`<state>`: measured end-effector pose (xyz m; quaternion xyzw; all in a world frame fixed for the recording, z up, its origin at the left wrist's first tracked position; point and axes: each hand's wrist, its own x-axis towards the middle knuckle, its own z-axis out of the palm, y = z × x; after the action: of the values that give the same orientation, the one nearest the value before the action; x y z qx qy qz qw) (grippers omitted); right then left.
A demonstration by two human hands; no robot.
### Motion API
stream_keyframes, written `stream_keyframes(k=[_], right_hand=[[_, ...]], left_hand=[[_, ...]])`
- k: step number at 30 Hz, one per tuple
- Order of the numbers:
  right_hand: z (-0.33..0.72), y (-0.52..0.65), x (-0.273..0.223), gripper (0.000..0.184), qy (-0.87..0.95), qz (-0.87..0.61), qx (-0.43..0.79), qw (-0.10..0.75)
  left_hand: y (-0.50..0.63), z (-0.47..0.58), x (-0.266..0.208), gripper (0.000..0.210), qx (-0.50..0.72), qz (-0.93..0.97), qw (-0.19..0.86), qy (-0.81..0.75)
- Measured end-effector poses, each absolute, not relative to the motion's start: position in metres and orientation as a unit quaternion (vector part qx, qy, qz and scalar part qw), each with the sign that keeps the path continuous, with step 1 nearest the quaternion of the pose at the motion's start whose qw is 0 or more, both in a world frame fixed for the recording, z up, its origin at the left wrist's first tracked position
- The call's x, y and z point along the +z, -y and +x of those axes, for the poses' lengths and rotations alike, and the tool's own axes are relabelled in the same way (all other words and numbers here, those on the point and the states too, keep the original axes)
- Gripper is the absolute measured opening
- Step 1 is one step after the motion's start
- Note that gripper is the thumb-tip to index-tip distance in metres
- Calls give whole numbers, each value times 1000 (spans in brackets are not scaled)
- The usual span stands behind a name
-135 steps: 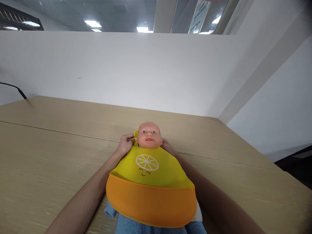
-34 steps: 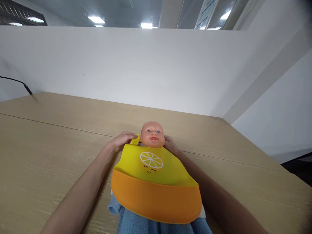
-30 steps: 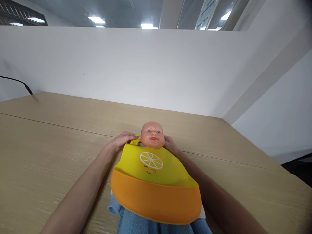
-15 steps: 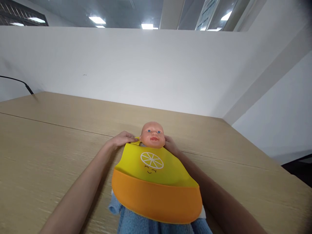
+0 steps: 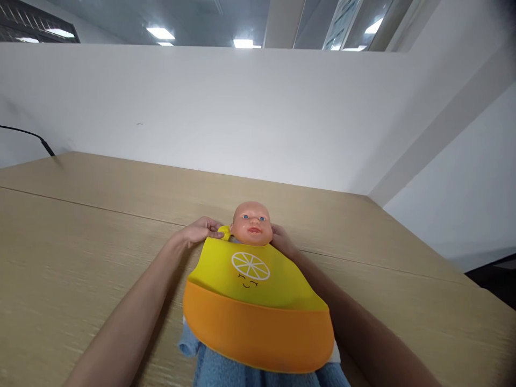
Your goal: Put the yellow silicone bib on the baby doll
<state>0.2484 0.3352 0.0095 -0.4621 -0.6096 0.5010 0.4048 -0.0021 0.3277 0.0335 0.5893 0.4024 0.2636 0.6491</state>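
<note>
A baby doll [image 5: 252,223] in a fuzzy blue outfit [image 5: 242,368] lies face up on the table. Over its chest rests a yellow bib [image 5: 217,263] with a white citrus slice, a smiling face and an orange catch pocket [image 5: 258,336]. My left hand [image 5: 201,230] pinches the bib's yellow neck strap [image 5: 224,232] beside the doll's head. On the other side, my right hand [image 5: 281,239] is at the doll's neck; its fingers are hidden behind the head.
The wooden table [image 5: 100,258] has a seam running across it and meets a white partition [image 5: 242,118] at the back. A black cable [image 5: 47,146] hangs at the far left. Something dark [image 5: 494,277] is at the right edge.
My left fingers have shifted slightly on the strap, whose end now stands up more from beside the head. The bib has moved slightly left; my right hand stays in place.
</note>
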Motion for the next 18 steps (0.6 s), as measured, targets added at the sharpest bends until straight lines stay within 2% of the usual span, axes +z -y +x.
stream_keyframes(k=[5,13,18], right_hand=[[249,-335,11,40,620,-469,491,393],[244,-332,15,33,601,-472,501,406],[249,-339,10,28,637,-499,448,381]], left_hand=[[-326,0,30,15,295,569,648,-411],[-326,4,26,17,342,538,642,-426],[-323,8,29,17,354,536,615,-458]])
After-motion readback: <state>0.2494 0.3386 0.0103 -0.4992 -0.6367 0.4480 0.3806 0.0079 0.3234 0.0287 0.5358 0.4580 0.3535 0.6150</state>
